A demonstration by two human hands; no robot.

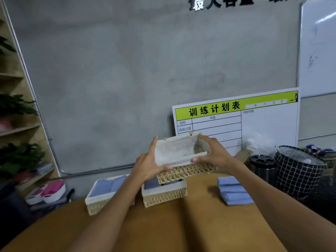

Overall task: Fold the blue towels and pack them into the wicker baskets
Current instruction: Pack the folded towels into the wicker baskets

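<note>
I hold an empty wicker basket (183, 171) with a white cloth lining up in the air, tilted toward me. My left hand (148, 165) grips its left end and my right hand (213, 151) grips its right end. Below it on the brown table (163, 230) stand two more lined wicker baskets. The left basket (99, 202) holds folded blue towels. The middle basket (164, 196) also holds blue towel, partly hidden by the raised basket. A stack of folded blue towels (232, 190) lies on the table to the right.
A training-schedule board (254, 122) leans on the grey wall behind the table. A black canister (262, 168) and a black grid-pattern bin (298, 171) stand at the right. Wooden shelves with plants (16, 110) line the left, with pink-and-white items (48, 192) below.
</note>
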